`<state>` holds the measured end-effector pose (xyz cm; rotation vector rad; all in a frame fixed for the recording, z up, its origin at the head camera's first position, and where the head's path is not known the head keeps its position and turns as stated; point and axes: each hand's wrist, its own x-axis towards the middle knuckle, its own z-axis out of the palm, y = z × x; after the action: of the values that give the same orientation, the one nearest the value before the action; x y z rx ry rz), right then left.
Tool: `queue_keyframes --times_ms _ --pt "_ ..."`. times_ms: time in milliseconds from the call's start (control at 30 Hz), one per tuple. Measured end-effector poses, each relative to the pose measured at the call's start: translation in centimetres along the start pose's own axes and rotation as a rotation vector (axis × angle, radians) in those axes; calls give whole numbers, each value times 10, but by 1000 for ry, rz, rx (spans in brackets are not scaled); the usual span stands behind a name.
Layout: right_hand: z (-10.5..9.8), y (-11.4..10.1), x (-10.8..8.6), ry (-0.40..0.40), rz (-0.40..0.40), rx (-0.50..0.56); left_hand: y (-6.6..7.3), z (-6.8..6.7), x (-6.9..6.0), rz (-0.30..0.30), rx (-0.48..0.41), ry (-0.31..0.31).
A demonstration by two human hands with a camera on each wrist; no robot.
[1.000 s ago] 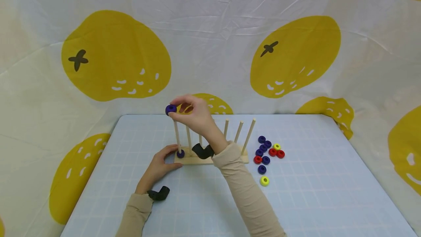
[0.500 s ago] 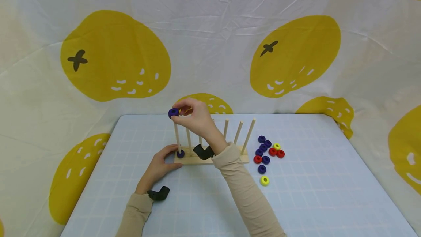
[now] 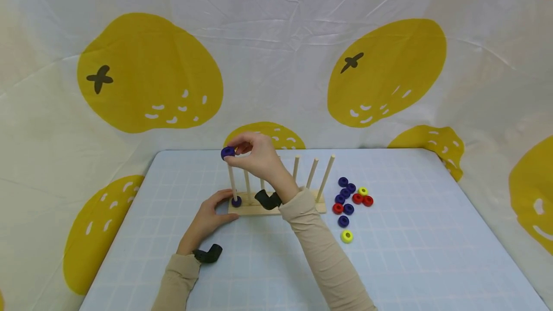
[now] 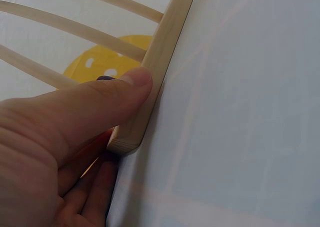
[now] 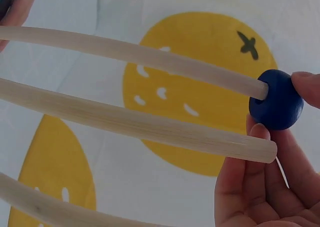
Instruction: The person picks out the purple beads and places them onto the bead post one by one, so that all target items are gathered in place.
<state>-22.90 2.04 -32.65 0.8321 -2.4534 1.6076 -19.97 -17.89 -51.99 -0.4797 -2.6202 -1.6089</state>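
Note:
My right hand (image 3: 258, 158) pinches a dark blue bead (image 3: 226, 153) between thumb and fingers at the top of the leftmost peg (image 3: 232, 181). In the right wrist view the peg's tip sits at the hole of that blue bead (image 5: 281, 101). Another blue bead (image 3: 236, 202) lies at the foot of the same peg. My left hand (image 3: 209, 220) grips the left end of the wooden stand (image 3: 250, 210), thumb on the front edge and fingers behind, as the left wrist view shows with the thumb (image 4: 132, 82). My right hand and forearm hide some pegs.
To the right of the stand lie loose beads: several blue ones (image 3: 343, 221), red ones (image 3: 367, 201) and yellow ones (image 3: 347, 236). Bare pegs (image 3: 326, 176) rise from the stand's right half. A patterned cloth (image 3: 276, 61) hangs behind the light blue table (image 3: 432, 234).
My right hand has shifted slightly right and down, bringing the blue bead onto the leftmost peg's top. The left hand keeps its place on the stand.

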Motion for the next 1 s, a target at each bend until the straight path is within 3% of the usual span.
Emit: queue_keyframes --times_ms 200,567,833,1000 --pt "1 2 0 -17 -9 -27 26 -6 -5 -7 -5 -23" --pt "1 2 0 -47 -9 -67 26 -7 -5 10 -8 -30" --pt "1 2 1 -65 -35 -85 -12 0 2 24 -6 -11" --pt "1 2 0 -71 -38 -95 -17 -1 3 25 -15 -22"
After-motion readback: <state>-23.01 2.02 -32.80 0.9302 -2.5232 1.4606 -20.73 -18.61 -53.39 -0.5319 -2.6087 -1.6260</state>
